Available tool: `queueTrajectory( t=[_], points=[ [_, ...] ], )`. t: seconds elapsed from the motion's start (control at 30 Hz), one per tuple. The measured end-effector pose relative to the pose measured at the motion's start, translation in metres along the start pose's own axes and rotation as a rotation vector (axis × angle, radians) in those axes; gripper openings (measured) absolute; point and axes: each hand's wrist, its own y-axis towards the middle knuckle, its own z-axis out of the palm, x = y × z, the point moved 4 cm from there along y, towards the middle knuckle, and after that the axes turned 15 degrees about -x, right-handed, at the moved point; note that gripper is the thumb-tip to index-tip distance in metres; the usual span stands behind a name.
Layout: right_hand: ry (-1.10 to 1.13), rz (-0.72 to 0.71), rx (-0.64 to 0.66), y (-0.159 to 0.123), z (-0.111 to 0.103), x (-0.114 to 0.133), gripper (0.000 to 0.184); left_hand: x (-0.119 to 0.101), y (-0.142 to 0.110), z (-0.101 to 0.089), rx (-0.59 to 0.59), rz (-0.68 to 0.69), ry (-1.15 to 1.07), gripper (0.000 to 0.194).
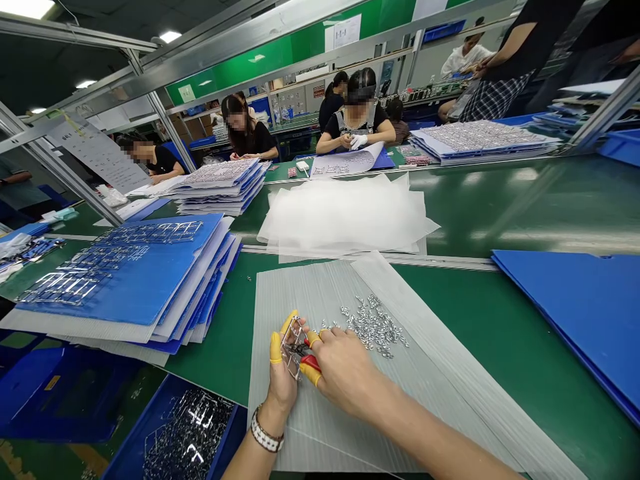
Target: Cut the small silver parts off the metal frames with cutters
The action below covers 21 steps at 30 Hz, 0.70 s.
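Yellow finger covers (275,348), red tool handles (311,362), brown-and-white watch band (267,433), green tabletop (445,300), blue sheets (575,300).

Green surface (450,293): pale foam sheet (425,400) with a scatter of small metal pieces (375,327); blue-board stack (150,280) at left, blue boards (580,313) at right. Far-side piles, perhaps sheets and parts.

Bright, diffuse indoor light; ceiling lamps (171,37) blown white against the dark ceiling (100,33), far beyond and left of the fingers (275,348). Pale glare on green tabletop (550,200), beyond and right. White sheets (345,213) ahead nearly washed out. Hard glints on metal frames (75,287) to the left. Shadows soft. Fingers fairly crisp; distant faces pixelated. Wide-angle stretch toward the edges, uprights slanting.
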Motion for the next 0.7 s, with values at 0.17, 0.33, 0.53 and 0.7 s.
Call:
queueTrajectory(
  t=[0.17, 0.33, 0.53, 0.7],
  points=[
    [-0.054, 0.001, 0.003, 0.001, -0.002, 0.002, 0.032, 0.001, 0.000, 0.001, -0.007, 0.011, -0.013, 0.056],
    [-0.065, -0.019, 0.001, 0.002, 0.000, 0.006, 0.026, -0.001, -0.001, 0.003, -0.015, -0.018, -0.048, 0.055],
    [-0.039, 0.016, -0.031, 0.002, -0.004, -0.008, 0.026, -0.007, -0.003, 0.007, 0.009, -0.068, -0.087, 0.057],
    [-0.073, 0.066, -0.051, 0.007, -0.005, -0.021, 0.028, -0.006, -0.005, 0.009, 0.022, -0.099, -0.101, 0.060]
  ],
)
